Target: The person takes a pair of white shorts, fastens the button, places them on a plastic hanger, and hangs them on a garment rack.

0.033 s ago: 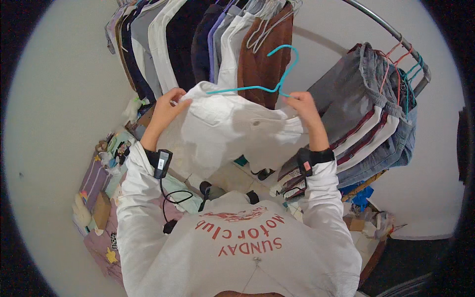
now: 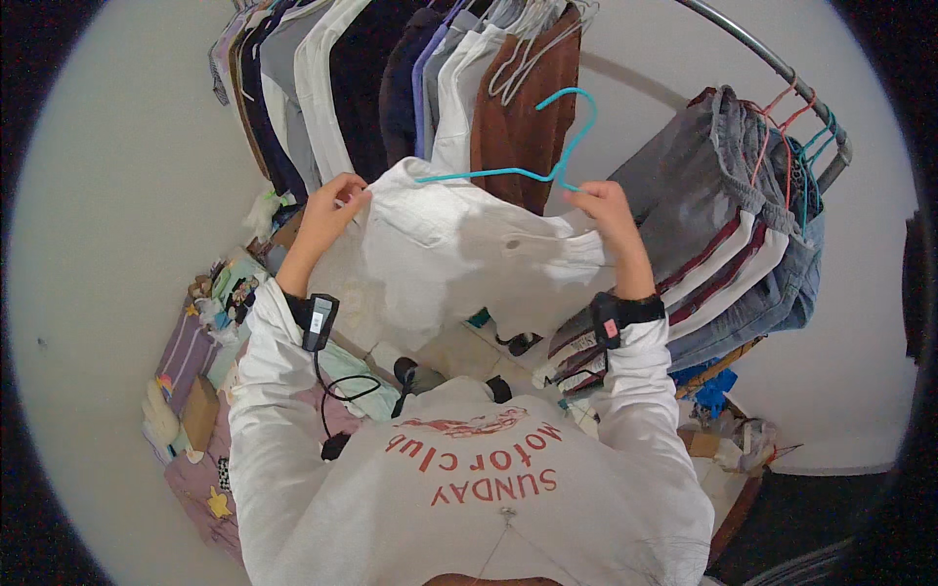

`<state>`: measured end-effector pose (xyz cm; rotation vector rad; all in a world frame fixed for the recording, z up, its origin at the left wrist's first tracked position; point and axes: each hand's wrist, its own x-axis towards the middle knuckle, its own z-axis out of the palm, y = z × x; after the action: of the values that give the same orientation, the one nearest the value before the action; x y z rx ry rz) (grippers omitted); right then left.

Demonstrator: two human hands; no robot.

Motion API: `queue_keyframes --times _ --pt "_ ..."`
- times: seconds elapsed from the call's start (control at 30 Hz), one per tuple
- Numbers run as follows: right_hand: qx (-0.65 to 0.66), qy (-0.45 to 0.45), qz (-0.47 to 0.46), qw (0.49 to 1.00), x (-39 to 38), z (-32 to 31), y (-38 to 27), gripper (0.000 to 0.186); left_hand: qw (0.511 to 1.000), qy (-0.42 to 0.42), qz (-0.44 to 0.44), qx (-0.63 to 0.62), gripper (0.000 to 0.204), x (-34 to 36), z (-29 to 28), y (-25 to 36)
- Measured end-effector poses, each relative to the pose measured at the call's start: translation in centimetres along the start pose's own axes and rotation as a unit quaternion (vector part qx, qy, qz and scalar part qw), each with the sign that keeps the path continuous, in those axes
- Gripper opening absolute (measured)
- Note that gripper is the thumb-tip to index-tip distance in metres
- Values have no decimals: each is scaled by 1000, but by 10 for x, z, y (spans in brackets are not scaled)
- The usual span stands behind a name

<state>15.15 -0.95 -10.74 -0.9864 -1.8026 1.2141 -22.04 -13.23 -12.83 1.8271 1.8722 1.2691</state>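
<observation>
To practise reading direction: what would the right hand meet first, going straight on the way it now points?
The turquoise hanger, which the right hand appears to touch; beyond it, probably the brown garment, though depth is unclear.

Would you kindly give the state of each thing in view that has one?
White garment: held up, unfolded
Teal hanger: hook off the rail
Left hand: closed on the white garment
Right hand: closed on the hanger
Brown garment: hanging
Gray trousers: hanging from the rail

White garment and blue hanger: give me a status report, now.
Left hand pinching white garment at waist edge. Right hand closed on blue hanger's right arm. Hook up, off the rail; brown garment behind it.
</observation>
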Motion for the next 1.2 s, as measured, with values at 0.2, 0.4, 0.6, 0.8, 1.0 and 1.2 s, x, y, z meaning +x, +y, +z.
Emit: queue_keyframes --times 0.2,0.4,0.6,0.8,1.0,1.2 --pt "68 52 48 995 -33 -34 -13 20 991 -99 -48 -72 13 -10 14 -13" --pt "206 67 75 973 -65 -57 -32 19 962 -247 -47 -105 11 7 46 -8" --pt "287 42 58 955 -115 -53 -59 18 959 -269 -34 -86 10 9 56 1" --pt "264 121 110 950 -148 -66 -27 19 958 -258 9 -122 13 7 81 -8" --pt "306 152 143 929 -162 -55 16 21 937 -317 7 -147 11 12 101 6" --pt "367 154 80 914 -130 -43 18 27 925 -342 -8 -163 12 12 113 4"
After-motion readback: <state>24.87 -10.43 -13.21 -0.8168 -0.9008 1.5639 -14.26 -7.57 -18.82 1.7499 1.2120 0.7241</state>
